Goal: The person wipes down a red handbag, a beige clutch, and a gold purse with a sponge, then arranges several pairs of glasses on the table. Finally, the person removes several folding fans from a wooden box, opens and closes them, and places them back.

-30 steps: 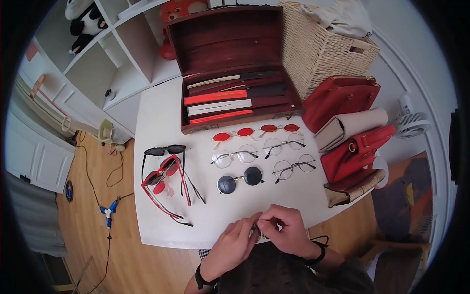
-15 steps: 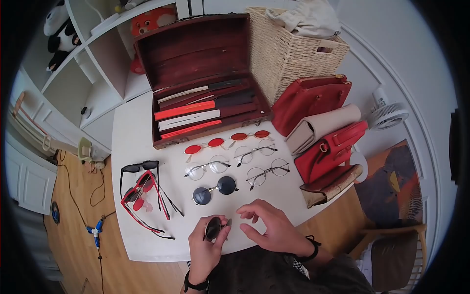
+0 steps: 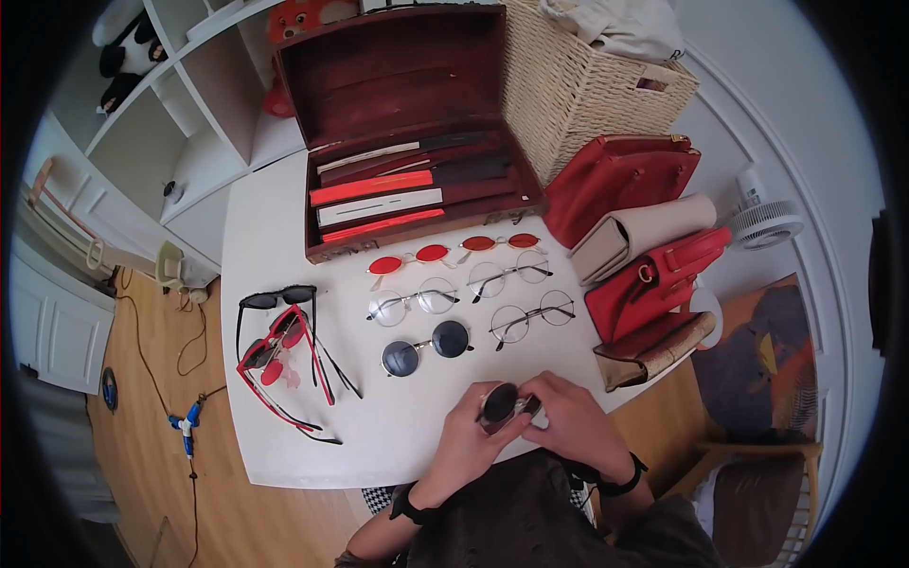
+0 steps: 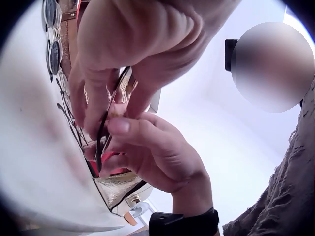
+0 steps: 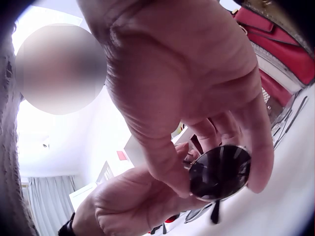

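Observation:
Both my hands meet in front of me, low over the table's near edge, around a pair of round dark sunglasses (image 3: 499, 404). My left hand (image 3: 471, 435) grips one side of them. My right hand (image 3: 579, 423) pinches the other side; in the right wrist view its thumb and a finger hold the rim of a dark lens (image 5: 220, 173). Just beyond the hands lies another pair of round dark sunglasses (image 3: 425, 347). Round clear glasses (image 3: 533, 317) and red-lensed glasses (image 3: 408, 258) lie in rows behind it.
Thick-framed sunglasses (image 3: 277, 300) and red-framed ones (image 3: 314, 355) lie at the left of the white table (image 3: 312, 464). An open wooden case (image 3: 327, 248) with flat red, white and dark items stands at the back. Red and beige handbags (image 3: 653, 270) line the right, near a woven basket (image 3: 606, 104).
The hands were together, then parted with the sunglasses in the left hand and the right hand spread. Now the right hand has closed in and holds the sunglasses too.

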Motion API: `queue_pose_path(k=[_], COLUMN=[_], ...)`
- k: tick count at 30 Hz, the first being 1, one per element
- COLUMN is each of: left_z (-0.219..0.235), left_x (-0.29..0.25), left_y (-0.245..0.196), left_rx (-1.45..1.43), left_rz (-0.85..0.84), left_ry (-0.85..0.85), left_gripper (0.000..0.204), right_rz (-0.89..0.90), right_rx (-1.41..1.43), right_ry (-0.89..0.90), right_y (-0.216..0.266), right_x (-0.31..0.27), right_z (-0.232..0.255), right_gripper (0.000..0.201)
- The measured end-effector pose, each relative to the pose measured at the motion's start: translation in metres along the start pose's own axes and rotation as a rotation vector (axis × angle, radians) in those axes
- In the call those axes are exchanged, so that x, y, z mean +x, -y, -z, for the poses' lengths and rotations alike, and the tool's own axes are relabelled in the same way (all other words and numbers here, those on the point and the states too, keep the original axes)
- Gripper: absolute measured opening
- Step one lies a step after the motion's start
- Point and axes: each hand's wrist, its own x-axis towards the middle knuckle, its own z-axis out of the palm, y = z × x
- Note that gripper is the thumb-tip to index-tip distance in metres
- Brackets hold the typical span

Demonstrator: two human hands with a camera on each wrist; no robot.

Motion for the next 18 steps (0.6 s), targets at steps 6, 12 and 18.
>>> queue_pose_path(k=[6,12,18], left_z=[0.016,0.013,0.005], left_x=[0.002,-0.001,0.006], left_y=[0.001,-0.003,-0.014], left_rx=[0.336,0.822,0.917], left_rz=[-0.042,-0.243,-0.153], left_ry=[0.046,0.072,0.172], left_gripper=[0.059,0.067,0.071], right_rz=[-0.048,-0.025,-0.044], right_rx=[-0.496,-0.536,-0.431], right_ry=[-0.111,-0.216,-0.22], right_y=[-0.027,-0.039,-0.033], right_x=[0.003,0.011,0.008], right_z=[-0.006,-0.008,-0.001], right_gripper=[0.029,0.038,0.044])
